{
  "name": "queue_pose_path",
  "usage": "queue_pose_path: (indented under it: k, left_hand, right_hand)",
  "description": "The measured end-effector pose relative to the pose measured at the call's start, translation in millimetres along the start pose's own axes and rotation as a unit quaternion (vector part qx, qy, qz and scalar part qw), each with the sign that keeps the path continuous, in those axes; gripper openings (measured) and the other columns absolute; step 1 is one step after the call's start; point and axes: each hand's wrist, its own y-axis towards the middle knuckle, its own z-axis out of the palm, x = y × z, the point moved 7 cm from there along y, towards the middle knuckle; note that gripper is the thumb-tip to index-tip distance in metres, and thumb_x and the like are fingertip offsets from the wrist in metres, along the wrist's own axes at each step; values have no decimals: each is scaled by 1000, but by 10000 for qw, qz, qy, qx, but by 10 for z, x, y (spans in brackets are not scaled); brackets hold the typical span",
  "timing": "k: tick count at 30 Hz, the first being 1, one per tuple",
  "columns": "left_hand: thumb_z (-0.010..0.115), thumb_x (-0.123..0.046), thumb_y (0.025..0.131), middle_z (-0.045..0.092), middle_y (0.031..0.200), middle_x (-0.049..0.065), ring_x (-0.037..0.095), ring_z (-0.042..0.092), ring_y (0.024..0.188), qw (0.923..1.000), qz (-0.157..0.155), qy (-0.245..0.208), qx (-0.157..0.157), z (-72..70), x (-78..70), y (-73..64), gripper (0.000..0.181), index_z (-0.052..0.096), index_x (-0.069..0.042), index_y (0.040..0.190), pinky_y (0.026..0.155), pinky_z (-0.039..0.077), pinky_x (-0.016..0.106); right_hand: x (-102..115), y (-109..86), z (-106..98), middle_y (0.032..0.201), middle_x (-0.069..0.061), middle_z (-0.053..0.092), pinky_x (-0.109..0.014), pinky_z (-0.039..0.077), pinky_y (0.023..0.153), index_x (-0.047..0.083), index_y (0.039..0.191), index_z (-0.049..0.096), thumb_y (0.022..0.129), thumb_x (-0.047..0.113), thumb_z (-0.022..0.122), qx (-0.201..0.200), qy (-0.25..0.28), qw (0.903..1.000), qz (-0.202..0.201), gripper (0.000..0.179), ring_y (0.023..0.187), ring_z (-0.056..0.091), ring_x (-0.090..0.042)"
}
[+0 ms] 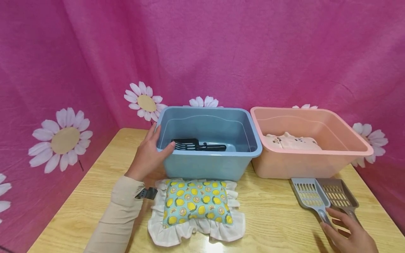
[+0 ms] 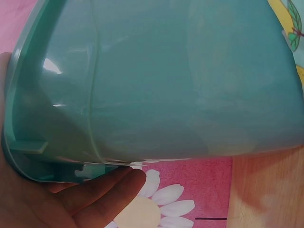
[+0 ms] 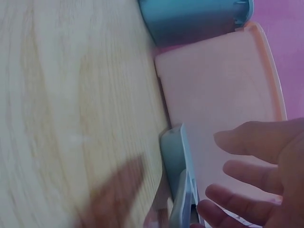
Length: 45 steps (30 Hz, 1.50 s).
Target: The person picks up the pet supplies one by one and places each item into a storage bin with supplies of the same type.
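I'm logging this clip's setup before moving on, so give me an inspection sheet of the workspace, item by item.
Surface: light wood-grain table.
Job's things: blue bin upright, black slotted tool inside; blue-grey scoop lying on the table before the pink bin.
Clutter: brown scoop beside the blue-grey one; lemon-print cushion before the blue bin; pale cloth in the pink bin.
Grippers: left hand grips the blue bin's rim; right hand at the blue-grey scoop's handle, contact unclear.
Cables: nothing seen.
Surroundings: magenta curtain with white daisies.

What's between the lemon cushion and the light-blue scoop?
Just bare wooden tabletop between the lemon cushion and the light-blue scoop; head view shows it.
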Motion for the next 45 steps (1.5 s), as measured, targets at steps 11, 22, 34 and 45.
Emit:
queue_pose_path:
  k: [11,22,34,45]
  left_hand:
    - [58,-57,86,11,161,3,39,31,137,10000,-17,20,6,-15,-10,11,90,17,-17,156,88,49,57]
    - [59,-56,86,11,161,4,39,30,137,10000,25,24,14,-14,-6,1,89,18,-16,155,87,49,57]
    - [58,-56,87,11,161,4,39,31,137,10000,59,66,38,-11,-11,-15,88,19,-15,155,89,48,57]
    - [58,-56,87,10,161,4,40,31,137,10000,10,42,36,-3,-6,-10,89,18,-16,155,88,49,57]
  right_hand:
    - [-35,49,4,137,-35,40,-44,57,74,-6,141,39,93,45,58,300,-75,9994,129,73,115,46,-56]
    - [-95,54,17,133,-32,49,-34,58,72,-4,137,47,89,46,66,256,-157,9994,150,71,89,61,-2]
    - [-136,65,57,125,-34,54,-34,58,70,-8,134,47,90,42,65,269,-247,9993,15,69,85,59,0]
    - [-157,94,68,125,-34,54,-26,57,69,-12,133,47,92,36,65,389,-131,9991,-45,65,82,47,15]
